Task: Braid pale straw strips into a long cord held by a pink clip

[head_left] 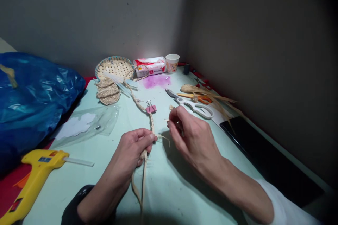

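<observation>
My left hand (pixel 136 146) is closed around a braided straw cord (pixel 151 121) at the middle of the pale green table (pixel 87 179). Loose straw strips (pixel 142 182) hang from under that hand toward me. The cord runs away from me, and a pink binder clip (pixel 151 108) is clamped on it. My right hand (pixel 187 132) is just right of the cord, fingers curled in a pinch on a thin straw strand (pixel 164 137) that sticks out beside my left fingers.
White-handled scissors (pixel 196 106) and a straw bundle (pixel 206 95) lie right of the cord, a black slab (pixel 258 151) nearer. A yellow glue gun (pixel 34 175) lies front left by a blue plastic bag (pixel 34 102). Woven basket (pixel 114 66), coiled mats (pixel 107 92), tissue pack (pixel 150 66), paper cup (pixel 172 63) at back.
</observation>
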Action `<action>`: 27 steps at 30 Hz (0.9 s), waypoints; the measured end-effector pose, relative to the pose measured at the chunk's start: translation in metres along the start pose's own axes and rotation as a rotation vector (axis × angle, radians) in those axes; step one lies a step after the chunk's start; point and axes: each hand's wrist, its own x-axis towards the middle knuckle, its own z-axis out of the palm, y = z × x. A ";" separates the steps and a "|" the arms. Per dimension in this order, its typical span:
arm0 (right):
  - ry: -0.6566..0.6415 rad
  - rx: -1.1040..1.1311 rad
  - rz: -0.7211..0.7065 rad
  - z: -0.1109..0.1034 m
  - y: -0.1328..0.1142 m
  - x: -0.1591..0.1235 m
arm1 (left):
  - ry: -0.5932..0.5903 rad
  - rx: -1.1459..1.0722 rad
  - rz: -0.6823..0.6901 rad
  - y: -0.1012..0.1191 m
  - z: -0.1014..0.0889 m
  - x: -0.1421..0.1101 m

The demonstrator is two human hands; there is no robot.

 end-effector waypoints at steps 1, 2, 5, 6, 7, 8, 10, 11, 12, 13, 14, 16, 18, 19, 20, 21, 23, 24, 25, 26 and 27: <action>-0.009 0.001 -0.014 -0.001 0.000 0.000 | -0.002 -0.002 0.002 0.000 0.000 0.000; -0.043 0.016 -0.022 -0.001 0.000 0.001 | -0.003 -0.008 0.004 0.000 0.000 0.000; -0.200 0.074 0.004 0.000 -0.001 0.001 | -0.013 -0.029 0.010 0.001 0.000 -0.001; -0.235 0.086 0.019 0.001 0.000 0.001 | -0.018 -0.033 0.014 0.001 0.000 -0.001; -0.252 0.091 0.029 0.002 0.000 0.001 | -0.022 -0.036 0.017 0.000 0.000 0.000; -0.257 0.089 0.034 0.002 0.001 0.000 | -0.028 -0.036 0.018 0.000 0.000 0.000; -0.249 0.062 0.026 0.004 0.003 -0.001 | -0.033 -0.033 0.016 0.000 0.000 0.000; -0.242 0.032 0.015 0.006 0.003 -0.002 | -0.032 -0.030 0.017 0.000 0.000 0.000; -0.235 -0.010 -0.002 0.007 0.004 -0.003 | -0.030 -0.028 0.019 0.000 0.000 0.000; -0.219 -0.061 -0.026 0.009 0.004 -0.004 | -0.026 -0.027 0.022 0.001 0.000 -0.001; -0.194 -0.120 -0.057 0.011 0.003 -0.006 | -0.022 -0.025 0.024 0.002 0.001 -0.001; -0.118 -0.231 -0.131 0.014 0.002 -0.009 | -0.019 -0.028 0.029 0.002 0.002 -0.002; -0.053 -0.294 -0.200 0.016 0.000 -0.011 | -0.026 -0.038 0.036 0.002 0.002 -0.002; -0.038 -0.303 -0.228 0.016 -0.001 -0.012 | -0.033 -0.043 0.042 0.001 0.002 -0.002; -0.035 -0.301 -0.252 0.017 -0.002 -0.012 | -0.040 -0.047 0.046 0.000 0.001 -0.002; -0.033 -0.294 -0.266 0.017 -0.002 -0.012 | -0.045 -0.048 0.050 0.000 0.001 -0.002; -0.022 -0.281 -0.268 0.017 -0.002 -0.011 | -0.049 -0.043 0.051 -0.002 -0.001 -0.003; -0.013 -0.275 -0.260 0.017 -0.001 -0.010 | -0.048 -0.040 0.050 -0.002 -0.001 -0.003; -0.004 -0.270 -0.250 0.017 -0.001 -0.010 | -0.047 -0.039 0.047 -0.002 -0.001 -0.003; 0.001 -0.267 -0.239 0.016 -0.001 -0.009 | -0.047 -0.042 0.044 -0.002 -0.001 -0.004; -0.004 -0.266 -0.232 0.016 0.000 -0.009 | -0.049 -0.047 0.043 -0.002 -0.001 -0.003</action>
